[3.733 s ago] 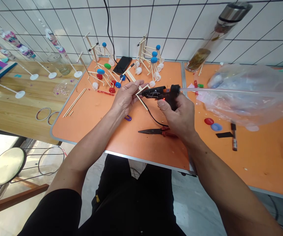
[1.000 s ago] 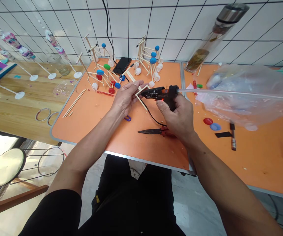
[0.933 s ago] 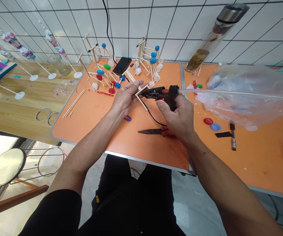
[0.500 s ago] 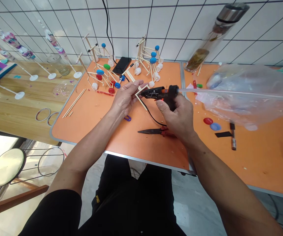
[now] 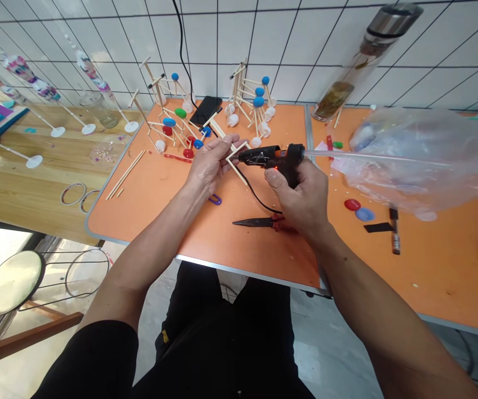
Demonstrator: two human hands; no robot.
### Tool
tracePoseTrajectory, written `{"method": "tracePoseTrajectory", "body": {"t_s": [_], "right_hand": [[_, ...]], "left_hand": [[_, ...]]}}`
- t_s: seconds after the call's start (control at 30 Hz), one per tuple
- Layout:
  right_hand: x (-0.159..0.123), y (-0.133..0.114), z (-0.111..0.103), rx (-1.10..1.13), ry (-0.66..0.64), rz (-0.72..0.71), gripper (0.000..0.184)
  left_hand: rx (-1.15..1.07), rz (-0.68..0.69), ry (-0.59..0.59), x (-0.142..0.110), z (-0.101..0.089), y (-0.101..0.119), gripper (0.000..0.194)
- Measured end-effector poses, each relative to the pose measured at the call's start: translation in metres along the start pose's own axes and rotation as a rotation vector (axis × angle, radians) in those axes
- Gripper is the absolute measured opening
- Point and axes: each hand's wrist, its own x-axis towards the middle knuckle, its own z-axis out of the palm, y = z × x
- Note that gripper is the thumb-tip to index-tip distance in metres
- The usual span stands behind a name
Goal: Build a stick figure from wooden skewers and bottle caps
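Wooden stick frame (image 5: 235,151) pinched in left hand (image 5: 210,165); right hand (image 5: 296,191) closed around black glue gun (image 5: 266,156).

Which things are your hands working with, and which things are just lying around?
Working with:
left hand, gripping a wooden stick frame
right hand, gripping a black hot glue gun with a clear glue stick

Lying around:
red-handled pliers
black phone
loose wooden sticks
red plastic cap
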Motion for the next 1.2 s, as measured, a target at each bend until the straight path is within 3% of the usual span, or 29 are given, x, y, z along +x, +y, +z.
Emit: {"method": "tracePoseTrajectory", "body": {"t_s": [0.47,0.87,1.0,1.2], "right_hand": [[0.0,0.001,0.0,-0.031,-0.036,-0.003,0.062],[0.006,-0.003,-0.011,0.092,-0.005,0.125,0.042],[0.019,0.01,-0.02,0.256,0.06,0.21,0.033],[0.041,0.044,-0.029,0.506,0.15,0.398,0.033]], "left_hand": [[0.015,0.018,-0.026,0.001,-0.001,-0.003,0.032],[0.026,0.054,0.057,0.011,-0.013,0.002,0.028],[0.027,0.069,0.093,0.015,-0.017,0.006,0.029],[-0.002,0.07,0.107,0.017,-0.018,0.007,0.031]]}}
